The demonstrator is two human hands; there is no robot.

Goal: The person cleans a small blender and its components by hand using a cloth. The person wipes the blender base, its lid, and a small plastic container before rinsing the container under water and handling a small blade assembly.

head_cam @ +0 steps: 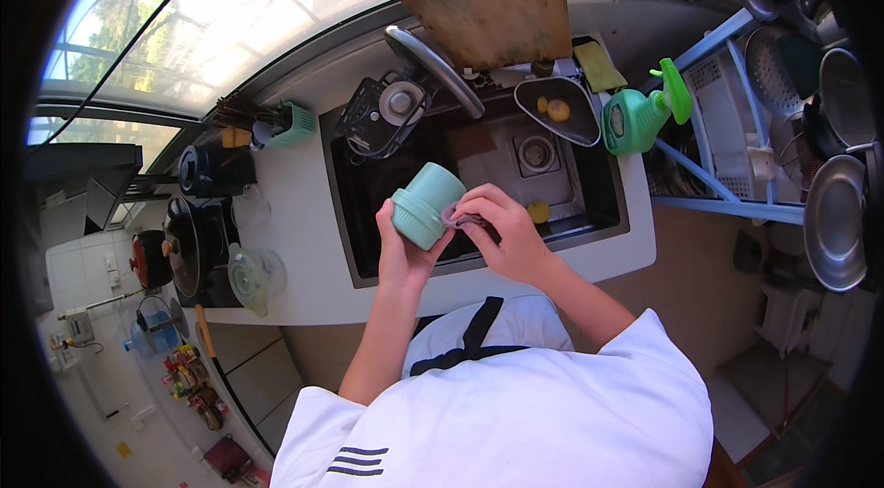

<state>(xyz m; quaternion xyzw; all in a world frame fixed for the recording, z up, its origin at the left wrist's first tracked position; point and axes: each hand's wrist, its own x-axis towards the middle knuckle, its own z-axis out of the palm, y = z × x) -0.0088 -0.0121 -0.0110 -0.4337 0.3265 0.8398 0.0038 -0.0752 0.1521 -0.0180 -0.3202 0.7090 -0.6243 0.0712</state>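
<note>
My left hand (407,260) holds a mint-green ribbed plastic container (427,201) from below and its left side, tilted, above the near edge of the dark sink (342,239). My right hand (503,229) pinches a small greyish-pink cloth (461,215) against the container's right side. Behind the container, a curved metal faucet (442,70) reaches over the sink. A yellow round item (538,212) lies in the basin, near the drain strainer (536,154). Part of the cloth is hidden by my right fingers.
A wooden cutting board (483,1) stands behind the sink. At its right are a drain basket (587,132) holding yellow pieces, a folded green cloth (598,65) and a green spray bottle (632,122). A glass pitcher (255,277) and lidded pan (185,246) stand left.
</note>
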